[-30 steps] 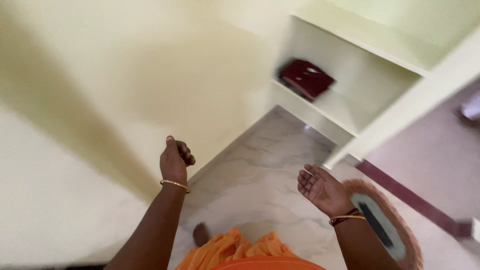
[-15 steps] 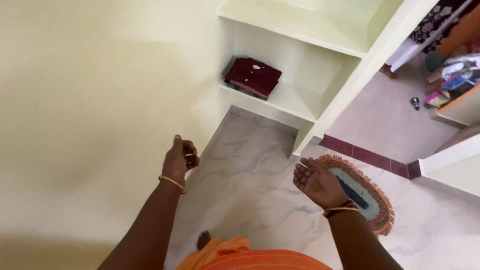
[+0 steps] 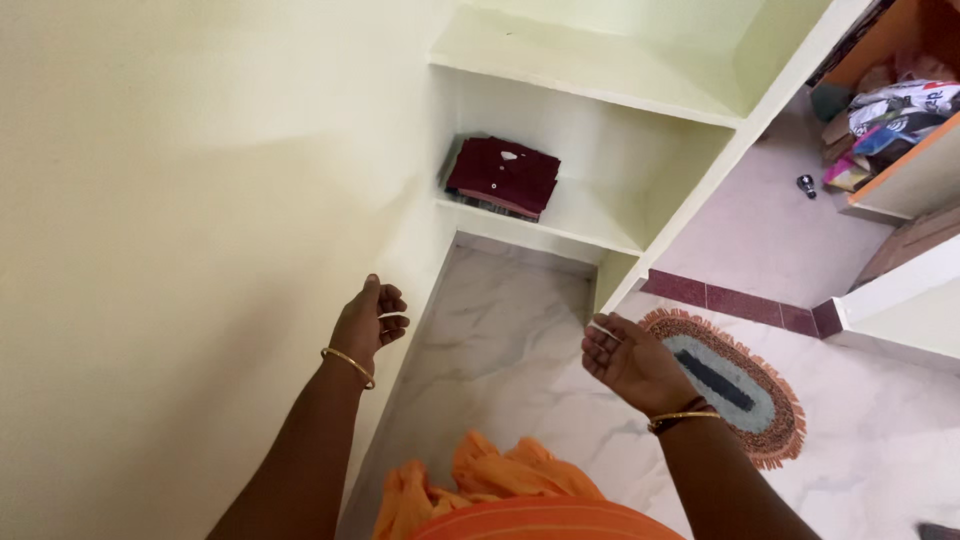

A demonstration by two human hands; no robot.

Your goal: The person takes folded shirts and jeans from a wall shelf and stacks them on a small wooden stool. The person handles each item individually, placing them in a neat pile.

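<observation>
I stand over the marble floor point(image 3: 500, 340) facing the built-in shelves point(image 3: 590, 70), and both hands are empty. My left hand point(image 3: 368, 325) hangs close to the pale wall point(image 3: 180, 220), fingers loosely curled in with nothing in them. My right hand point(image 3: 632, 362) is palm up, fingers half bent and open, holding nothing. The nearest things to reach are the folded clothes point(image 3: 502, 177), a dark red shirt on top of a small stack, lying on the lower shelf against its left back corner, well apart from both hands. To handle that stack well, I judge both palms should go under the bottom piece together, so the folds stay flat. An oval mat point(image 3: 735, 385) lies on the floor just beyond my right wrist.
</observation>
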